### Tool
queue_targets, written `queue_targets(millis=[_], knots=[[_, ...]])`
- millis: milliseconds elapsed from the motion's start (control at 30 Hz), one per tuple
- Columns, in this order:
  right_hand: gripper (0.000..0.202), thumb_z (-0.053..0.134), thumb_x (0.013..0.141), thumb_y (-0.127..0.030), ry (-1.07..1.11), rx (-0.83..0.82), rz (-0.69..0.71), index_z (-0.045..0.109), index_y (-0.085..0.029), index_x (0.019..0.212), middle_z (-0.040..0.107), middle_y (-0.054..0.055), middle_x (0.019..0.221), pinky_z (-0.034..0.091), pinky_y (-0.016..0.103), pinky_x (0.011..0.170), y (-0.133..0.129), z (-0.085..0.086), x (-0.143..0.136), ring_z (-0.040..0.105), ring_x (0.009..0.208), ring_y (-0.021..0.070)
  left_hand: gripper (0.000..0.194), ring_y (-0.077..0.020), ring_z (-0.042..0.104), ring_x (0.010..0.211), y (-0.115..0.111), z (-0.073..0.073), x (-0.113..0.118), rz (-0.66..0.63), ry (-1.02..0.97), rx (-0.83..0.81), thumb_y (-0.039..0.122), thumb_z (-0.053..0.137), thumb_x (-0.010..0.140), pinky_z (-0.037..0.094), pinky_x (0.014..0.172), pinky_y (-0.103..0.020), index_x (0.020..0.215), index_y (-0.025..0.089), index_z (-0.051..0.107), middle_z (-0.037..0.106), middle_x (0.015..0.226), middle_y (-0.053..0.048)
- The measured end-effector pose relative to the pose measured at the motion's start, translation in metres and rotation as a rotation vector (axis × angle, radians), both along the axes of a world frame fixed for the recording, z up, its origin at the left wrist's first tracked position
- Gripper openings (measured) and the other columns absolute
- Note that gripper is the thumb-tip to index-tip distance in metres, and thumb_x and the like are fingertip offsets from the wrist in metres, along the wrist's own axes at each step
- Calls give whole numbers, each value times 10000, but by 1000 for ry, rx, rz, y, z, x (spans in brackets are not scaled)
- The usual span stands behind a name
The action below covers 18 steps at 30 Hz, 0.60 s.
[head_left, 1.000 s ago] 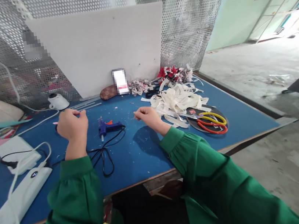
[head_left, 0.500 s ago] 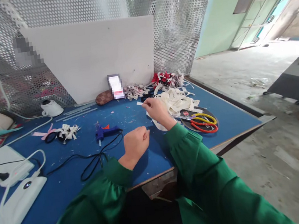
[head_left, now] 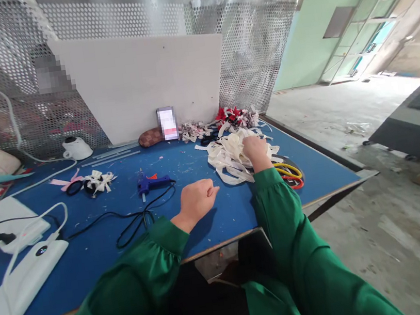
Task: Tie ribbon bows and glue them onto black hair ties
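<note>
My left hand [head_left: 199,200] is closed above the blue table's front half, its thumb against the curled fingers; what it may hold is hidden. My right hand [head_left: 256,150] reaches over the right side of a pile of white ribbon strips [head_left: 229,156], its fingers curled down and mostly hidden by the back of the hand. Beside my right wrist lie scissors [head_left: 290,172] with yellow and red handles on a dark round plate. A blue glue gun [head_left: 154,183] rests left of my left hand, its black cord running left.
Behind are a phone [head_left: 168,124] against a brown checkered case, red and white ribbon bunches [head_left: 235,117] and a white board. To the left are a white ribbon bow [head_left: 99,182], a white mug-like object [head_left: 76,148] and a white power strip [head_left: 28,282] with cables.
My right hand has moved right, from the left edge of the white strips onto the pile. My left hand stays closed in nearly the same place. The view has shifted slightly.
</note>
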State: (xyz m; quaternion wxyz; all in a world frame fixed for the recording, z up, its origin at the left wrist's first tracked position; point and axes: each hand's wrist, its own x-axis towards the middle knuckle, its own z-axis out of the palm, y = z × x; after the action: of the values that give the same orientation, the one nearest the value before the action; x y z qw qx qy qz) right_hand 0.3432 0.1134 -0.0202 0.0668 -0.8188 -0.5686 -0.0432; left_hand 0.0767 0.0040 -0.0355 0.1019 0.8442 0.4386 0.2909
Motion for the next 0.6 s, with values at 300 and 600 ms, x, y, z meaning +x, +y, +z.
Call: queue_targets(millis=[300, 600], knots=[[336, 402, 938, -130, -22, 374, -69, 730, -98, 1009, 675, 223, 1115, 400, 437, 900, -10, 10, -9, 616, 1057, 311, 444, -122, 330, 558, 0, 1, 0, 44, -80, -7, 316, 664, 857, 207, 568, -293, 600, 194, 322, 408, 575, 38], [239, 464, 996, -268, 413, 710, 802, 671, -231, 883, 698, 52, 950, 426, 333, 885, -52, 16, -113, 620, 948, 195, 332, -91, 519, 554, 25, 5, -9, 141, -639, -234, 199, 688, 754, 424, 606, -250, 1085, 203, 653, 707, 933, -14]])
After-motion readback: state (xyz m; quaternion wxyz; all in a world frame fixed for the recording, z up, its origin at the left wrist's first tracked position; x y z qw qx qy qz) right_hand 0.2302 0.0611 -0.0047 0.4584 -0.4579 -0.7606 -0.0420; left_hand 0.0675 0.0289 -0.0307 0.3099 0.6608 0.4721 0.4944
